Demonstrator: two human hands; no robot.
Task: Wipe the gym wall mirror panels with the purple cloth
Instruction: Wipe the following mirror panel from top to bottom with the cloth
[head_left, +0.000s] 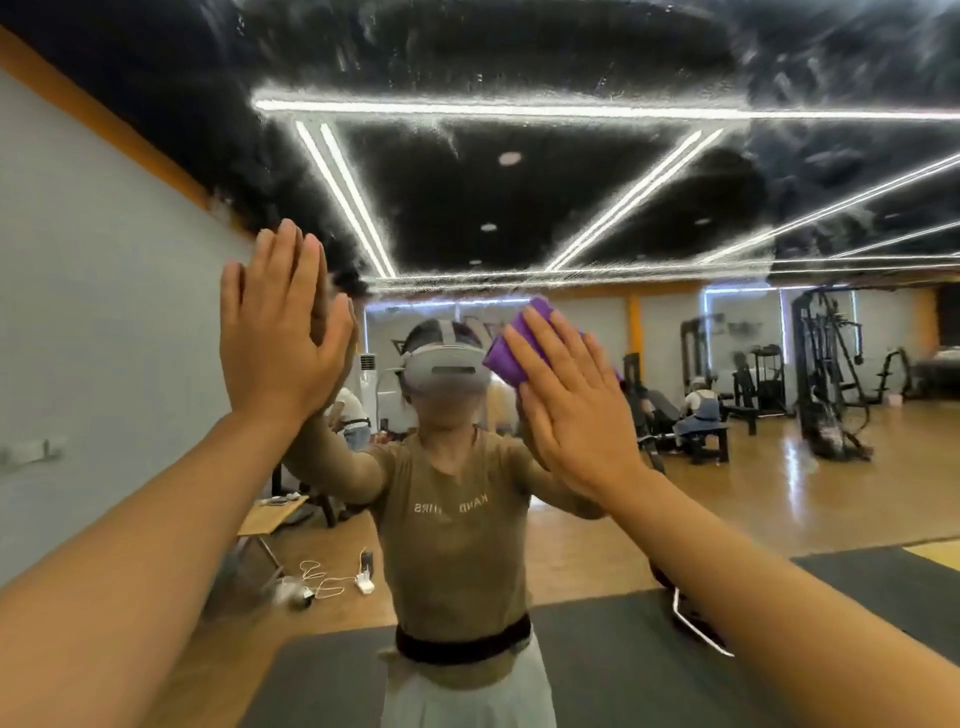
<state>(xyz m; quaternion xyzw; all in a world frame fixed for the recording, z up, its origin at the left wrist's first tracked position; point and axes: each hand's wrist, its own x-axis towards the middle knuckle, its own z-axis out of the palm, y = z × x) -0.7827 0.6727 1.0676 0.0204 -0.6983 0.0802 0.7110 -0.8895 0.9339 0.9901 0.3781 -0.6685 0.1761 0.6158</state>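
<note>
Mirror (519, 208) smeared, streaky; right hand (571, 410) presses purple cloth (511, 353) flat.

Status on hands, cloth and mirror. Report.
Left hand flat on mirror, bare. Right hand presses purple cloth flat to glass. Upper glass streaky; nothing blocking.

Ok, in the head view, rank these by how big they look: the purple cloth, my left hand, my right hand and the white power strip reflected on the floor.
1. Left hand and right hand: about alike, no ranking.
2. Purple cloth, mostly covered by the right hand.
3. White power strip, smallest, seen far off in the mirror.
</note>
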